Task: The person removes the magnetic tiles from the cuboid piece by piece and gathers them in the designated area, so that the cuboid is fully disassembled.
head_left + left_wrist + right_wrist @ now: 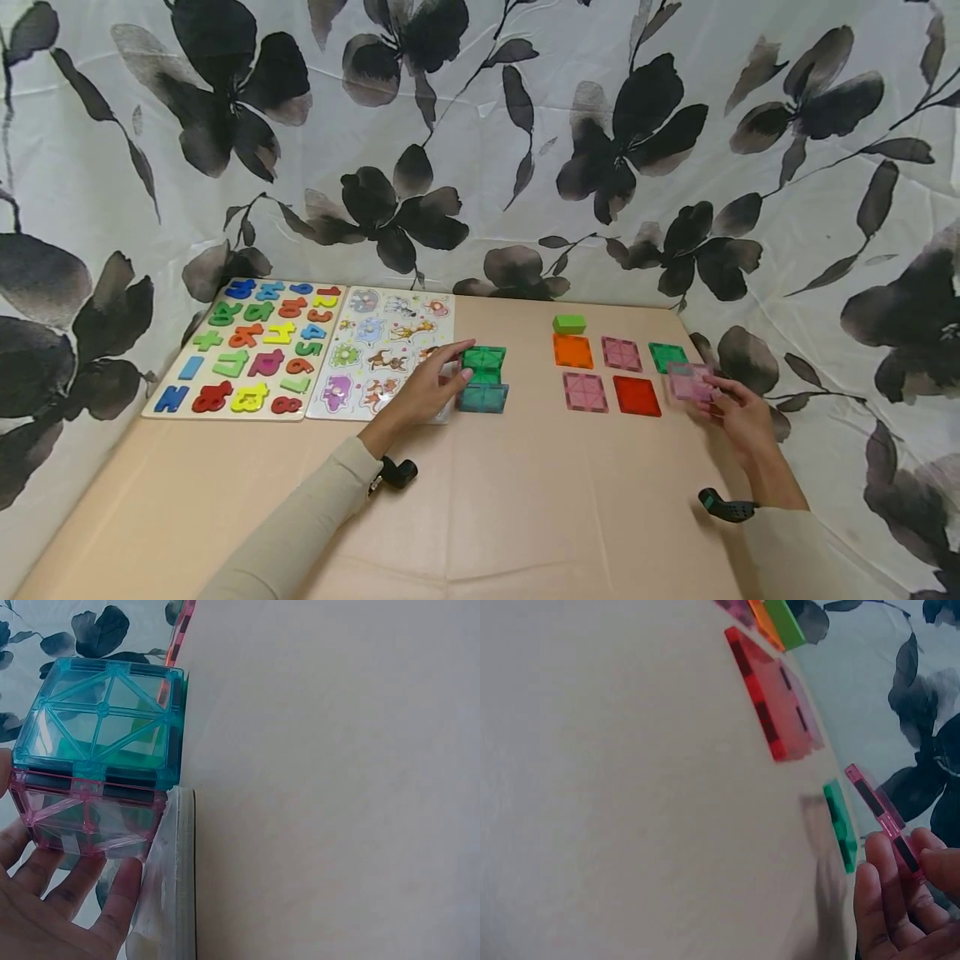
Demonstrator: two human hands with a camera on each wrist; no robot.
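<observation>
My left hand (426,390) holds the left side of a small structure of clear magnetic tiles. A teal tile (101,720) forms its front, a pink tile (86,814) its left side, and green (483,360) shows behind. In the left wrist view the fingers spread along the pink tile. Over on the right, my right hand (748,421) pinches a loose pink magnetic tile (686,382) between thumb and fingers, raised above the table. Close under it lies a green tile (840,825), partly overlapped by the pink one in the head view.
A red tile (637,396), two pink tiles (585,392), an orange tile (572,351) and a light green block (569,324) lie between the hands. At left are a number puzzle board (153,406) and an animal board (324,400). A floral cloth (510,183) hangs behind the table.
</observation>
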